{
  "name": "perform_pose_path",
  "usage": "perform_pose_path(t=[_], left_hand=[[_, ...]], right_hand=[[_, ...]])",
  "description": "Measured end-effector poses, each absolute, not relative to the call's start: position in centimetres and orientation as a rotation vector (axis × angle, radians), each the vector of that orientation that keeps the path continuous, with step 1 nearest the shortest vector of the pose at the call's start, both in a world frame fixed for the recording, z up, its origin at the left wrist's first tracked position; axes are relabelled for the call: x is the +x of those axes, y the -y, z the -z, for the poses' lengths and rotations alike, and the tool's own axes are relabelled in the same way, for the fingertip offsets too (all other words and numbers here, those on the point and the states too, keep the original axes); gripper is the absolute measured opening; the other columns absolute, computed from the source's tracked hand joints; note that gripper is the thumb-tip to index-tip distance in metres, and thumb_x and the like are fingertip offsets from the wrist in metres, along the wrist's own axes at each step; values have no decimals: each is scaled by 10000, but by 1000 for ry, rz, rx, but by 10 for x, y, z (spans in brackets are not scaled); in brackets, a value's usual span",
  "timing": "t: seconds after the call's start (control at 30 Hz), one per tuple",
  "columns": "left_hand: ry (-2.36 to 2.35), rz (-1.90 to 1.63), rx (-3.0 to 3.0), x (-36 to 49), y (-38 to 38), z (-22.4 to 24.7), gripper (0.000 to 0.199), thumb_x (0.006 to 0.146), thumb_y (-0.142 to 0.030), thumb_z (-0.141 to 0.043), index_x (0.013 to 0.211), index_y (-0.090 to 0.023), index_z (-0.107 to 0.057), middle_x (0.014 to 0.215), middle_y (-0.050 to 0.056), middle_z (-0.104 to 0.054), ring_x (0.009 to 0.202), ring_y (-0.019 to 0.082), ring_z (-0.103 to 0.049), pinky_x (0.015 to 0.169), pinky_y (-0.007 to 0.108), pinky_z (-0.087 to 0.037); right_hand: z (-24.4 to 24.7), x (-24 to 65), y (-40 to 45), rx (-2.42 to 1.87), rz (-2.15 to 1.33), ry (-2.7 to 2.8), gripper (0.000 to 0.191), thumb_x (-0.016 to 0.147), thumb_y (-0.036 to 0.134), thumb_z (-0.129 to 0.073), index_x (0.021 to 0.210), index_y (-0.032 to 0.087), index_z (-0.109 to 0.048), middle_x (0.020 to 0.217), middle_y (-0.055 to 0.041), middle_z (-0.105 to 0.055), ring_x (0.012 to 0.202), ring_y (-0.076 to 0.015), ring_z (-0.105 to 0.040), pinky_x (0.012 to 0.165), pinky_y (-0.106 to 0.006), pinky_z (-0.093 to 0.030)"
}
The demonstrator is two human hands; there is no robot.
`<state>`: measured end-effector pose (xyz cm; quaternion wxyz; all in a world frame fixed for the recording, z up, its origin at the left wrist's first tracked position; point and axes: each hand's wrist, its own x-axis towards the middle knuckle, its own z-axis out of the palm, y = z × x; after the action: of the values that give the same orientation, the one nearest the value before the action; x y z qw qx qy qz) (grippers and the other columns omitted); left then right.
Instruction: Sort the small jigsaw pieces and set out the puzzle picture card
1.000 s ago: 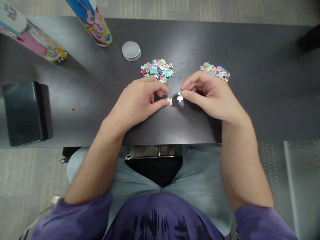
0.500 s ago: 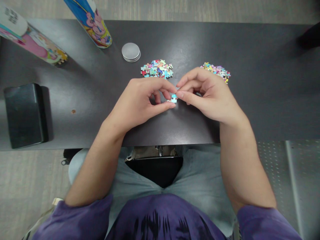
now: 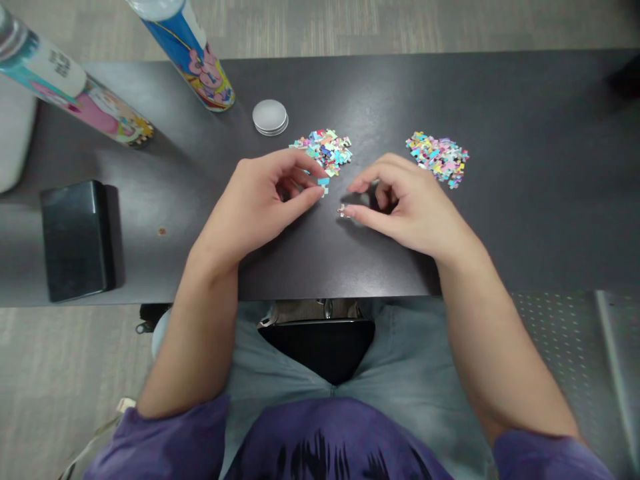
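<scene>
The fingers of the left hand (image 3: pixel 267 193) are nearly closed, thumb and forefinger tips meeting at a small light-blue and pale, knobbed jigsaw piece (image 3: pixel 324 183), which they appear to pinch just above or on the counter; which of the two is hard to tell. The fingers of the right hand (image 3: pixel 415 207) stand parted, forefinger clear of the thumb, whose tip touches a tiny whitish jigsaw piece (image 3: pixel 342 211) near the first; the thumb covers part of that piece, so its full outline and any firm hold on it cannot be made out. Both pieces look like thin, stiff card, so they should be almost weightless, apt to slide on the smooth dark-grey counter (image 3: pixel 540 180), and easily bent at the knobs; a light pinch across opposite edges should suit them best. Beyond the left hand lies a heap of multicoloured jigsaw pieces (image 3: pixel 330 150), partly hidden behind that hand; past the right hand is a second heap of yellow, pink and blue jigsaw pieces (image 3: pixel 441 157), its single prints too small to read. Farther left are a stack of round silvery discs (image 3: pixel 270 116) and two tall printed cylinders (image 3: pixel 200 63), both cut off by the frame, as is a dark object (image 3: pixel 629 79) at the right edge, which cannot be identified.
</scene>
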<state>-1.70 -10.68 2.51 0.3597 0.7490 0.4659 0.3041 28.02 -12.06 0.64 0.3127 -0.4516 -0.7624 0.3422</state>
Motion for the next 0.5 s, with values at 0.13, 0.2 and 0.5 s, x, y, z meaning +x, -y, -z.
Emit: perform_pose_path(t=[0.13, 0.2, 0.5], left_hand=[[-1255, -696, 1967, -20, 107, -24, 189, 1049, -358, -881, 1206, -274, -945, 990, 4, -901, 789, 198, -733, 772, 341, -587], [-1239, -646, 1991, -19, 107, -23, 164, 1048, -354, -865, 1174, -286, -945, 935, -11, -879, 741, 193, -695, 754, 346, -573], [-1219, -751, 2162, -29, 98, -14, 194, 1048, -387, -891, 1219, -301, -925, 1082, 22, -851, 741, 203, -653, 762, 388, -557]], right_hand=[[-4, 277, 122, -1210, -808, 2149, 128, 1072, 270, -941, 1191, 294, -901, 1282, -76, -791, 898, -249, -657, 836, -422, -549], [-5, 281, 119, -1198, -819, 2182, 104, 1079, 273, -942, 1175, 296, -910, 1241, -71, -770, 890, -248, -639, 841, -422, -548], [-14, 306, 113, -1190, -935, 2184, 120, 1060, 400, -974, 1131, 325, -913, 1107, -71, -768, 827, -268, -622, 787, -449, -550]])
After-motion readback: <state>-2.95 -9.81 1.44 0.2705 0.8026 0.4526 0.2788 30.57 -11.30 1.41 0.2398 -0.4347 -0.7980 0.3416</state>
